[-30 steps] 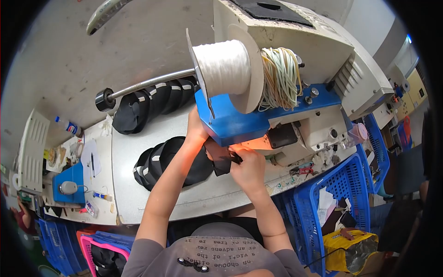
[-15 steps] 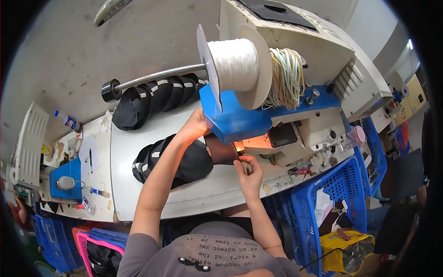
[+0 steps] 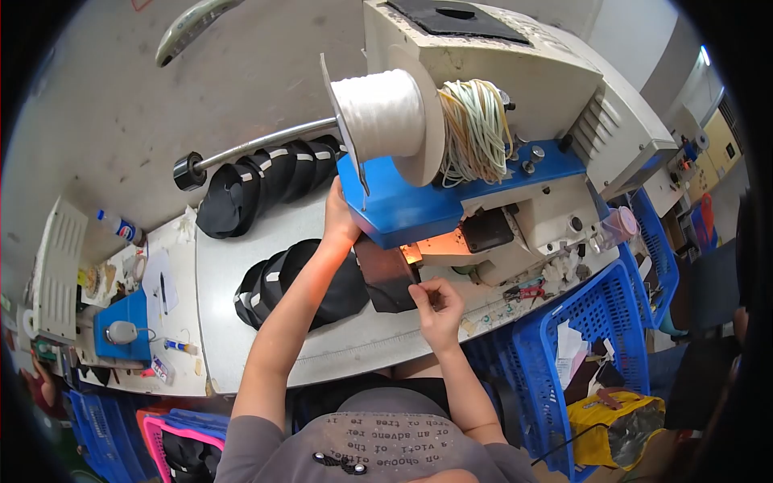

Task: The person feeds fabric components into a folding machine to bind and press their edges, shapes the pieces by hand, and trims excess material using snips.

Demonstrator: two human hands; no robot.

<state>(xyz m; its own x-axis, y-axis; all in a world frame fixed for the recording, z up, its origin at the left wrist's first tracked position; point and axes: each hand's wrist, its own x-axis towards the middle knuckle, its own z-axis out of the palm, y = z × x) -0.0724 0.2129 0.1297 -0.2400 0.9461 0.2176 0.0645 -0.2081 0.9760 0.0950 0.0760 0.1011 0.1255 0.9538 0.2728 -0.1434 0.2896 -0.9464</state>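
A dark brown-black flat piece point(image 3: 388, 279), perhaps leather or fabric, lies at the working end of a sewing-type machine with a blue head cover point(image 3: 403, 211), under its orange light. My right hand point(image 3: 440, 312) is closed, thumb and fingertips pinched at the right edge of that piece. My left hand point(image 3: 341, 216) is raised beside the left side of the blue cover, above the piece; its fingers are partly hidden there. Close to my left forearm lies an overlapping row of black pieces point(image 3: 334, 286) with small white tabs.
A spool of white tape point(image 3: 378, 113) and a coil of pale cord point(image 3: 475, 133) sit atop the machine. Another row of black pieces point(image 3: 233, 201) lies behind. Blue baskets point(image 3: 531, 354) stand at right, one holding scraps and a yellow bag point(image 3: 616, 431). Pliers point(image 3: 525, 292) lie on the bench.
The dark piece has swung downward, showing more of its surface toward me. My right hand has moved slightly down with its edge. The whole view has shifted a little.
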